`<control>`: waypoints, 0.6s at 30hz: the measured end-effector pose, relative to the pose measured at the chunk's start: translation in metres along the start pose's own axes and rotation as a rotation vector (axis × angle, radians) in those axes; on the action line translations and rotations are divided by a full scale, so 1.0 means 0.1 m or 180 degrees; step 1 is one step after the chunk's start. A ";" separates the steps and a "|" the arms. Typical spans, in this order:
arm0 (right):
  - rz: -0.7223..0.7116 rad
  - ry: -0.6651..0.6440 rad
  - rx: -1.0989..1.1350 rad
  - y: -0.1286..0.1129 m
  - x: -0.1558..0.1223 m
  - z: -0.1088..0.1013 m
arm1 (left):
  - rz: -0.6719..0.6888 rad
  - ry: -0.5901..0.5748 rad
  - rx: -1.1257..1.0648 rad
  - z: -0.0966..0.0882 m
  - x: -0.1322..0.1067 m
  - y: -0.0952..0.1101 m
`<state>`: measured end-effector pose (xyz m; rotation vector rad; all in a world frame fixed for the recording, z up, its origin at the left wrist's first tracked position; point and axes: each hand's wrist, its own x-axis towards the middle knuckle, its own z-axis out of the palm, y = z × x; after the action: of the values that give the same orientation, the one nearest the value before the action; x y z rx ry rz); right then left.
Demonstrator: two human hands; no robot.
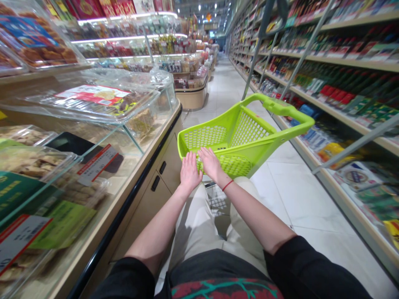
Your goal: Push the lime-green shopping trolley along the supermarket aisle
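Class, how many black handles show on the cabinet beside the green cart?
2: the nearer handle, lower in view, and the farther handle, closer to the green cart. Others may be hidden.

Bared below the elbow, the left forearm and right forearm are stretched forward and angled inward. The left hand and right hand are held side by side, backs turned upward, fingers extended, the right hand's slanted toward the left.
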<state>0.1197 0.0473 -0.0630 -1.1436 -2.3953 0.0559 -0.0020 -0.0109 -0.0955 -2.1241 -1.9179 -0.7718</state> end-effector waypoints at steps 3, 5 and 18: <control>0.0254 0.0180 -0.0225 0.28 -0.10 -0.09 | -0.0025 0.0040 -0.0025 0.01 0.00 0.01; 0.0453 0.0392 -0.0384 0.51 -0.18 -0.17 | -0.0038 0.0068 -0.0048 0.01 0.00 0.01; 0.0731 0.0367 -0.0318 0.10 -0.04 0.00 | 0.0013 0.0035 -0.0063 0.00 -0.01 0.02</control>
<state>0.1285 0.0508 -0.0670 -1.4244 -2.1785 -0.0533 -0.0004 -0.0121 -0.0961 -2.1299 -1.9078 -0.8031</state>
